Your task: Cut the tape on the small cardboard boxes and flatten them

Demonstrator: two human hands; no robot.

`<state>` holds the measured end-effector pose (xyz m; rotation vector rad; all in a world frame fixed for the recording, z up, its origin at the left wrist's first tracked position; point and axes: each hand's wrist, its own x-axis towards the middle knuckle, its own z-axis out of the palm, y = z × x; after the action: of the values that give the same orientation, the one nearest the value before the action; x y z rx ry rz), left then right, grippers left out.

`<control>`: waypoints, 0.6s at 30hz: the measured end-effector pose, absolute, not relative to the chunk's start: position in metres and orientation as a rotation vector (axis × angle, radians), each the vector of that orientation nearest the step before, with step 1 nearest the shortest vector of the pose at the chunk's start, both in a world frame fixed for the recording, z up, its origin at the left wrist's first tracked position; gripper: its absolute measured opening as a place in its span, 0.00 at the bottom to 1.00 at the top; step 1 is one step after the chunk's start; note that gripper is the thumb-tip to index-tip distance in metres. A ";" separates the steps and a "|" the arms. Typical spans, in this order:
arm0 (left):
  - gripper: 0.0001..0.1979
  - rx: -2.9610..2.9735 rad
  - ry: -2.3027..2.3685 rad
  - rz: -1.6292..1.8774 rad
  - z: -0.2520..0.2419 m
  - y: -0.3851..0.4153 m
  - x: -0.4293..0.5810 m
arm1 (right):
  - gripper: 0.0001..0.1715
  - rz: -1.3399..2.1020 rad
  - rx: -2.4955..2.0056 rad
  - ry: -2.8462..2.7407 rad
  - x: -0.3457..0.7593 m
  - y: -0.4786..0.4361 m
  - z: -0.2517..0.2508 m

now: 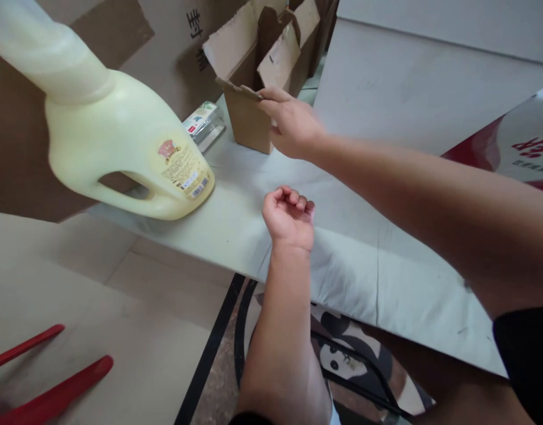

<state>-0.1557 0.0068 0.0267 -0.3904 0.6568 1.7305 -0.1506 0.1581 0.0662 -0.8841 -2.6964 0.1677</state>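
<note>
My right hand (293,124) reaches in from the right, its fingers on the near rim of an open cardboard box (249,121) with raised flaps. The fingers pinch the box's front corner edge. Below it, my left hand (290,218) rests on the white table covering (342,265), palm turned up and fingers curled in. Nothing shows inside the left hand. To the left of both hands is a large pale yellow jug (125,136) with a handle hole and a printed label. A small clear-fronted package (205,126) lies between jug and box.
Behind the jug stands a large brown carton (165,35) with dark writing. A large white panel (408,77) rises at the back right, near a red-and-white printed box (514,141). Red bars (63,389) are at lower left. A chair with a cartoon print (346,360) sits under the table edge.
</note>
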 end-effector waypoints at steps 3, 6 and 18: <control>0.09 -0.302 0.758 1.806 0.024 0.005 -0.154 | 0.33 0.263 -0.895 -2.612 -0.121 0.143 0.059; 0.04 -0.049 1.063 2.052 0.021 0.002 -0.148 | 0.27 0.368 -0.968 -2.493 -0.071 0.120 0.052; 0.06 0.497 1.183 2.250 0.022 0.002 -0.130 | 0.09 0.311 -1.094 -1.947 0.180 -0.048 0.044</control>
<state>-0.1297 0.0017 0.0219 0.4968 1.1833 2.2496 0.1797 -0.0476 0.0439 -1.0942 -1.9474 0.3108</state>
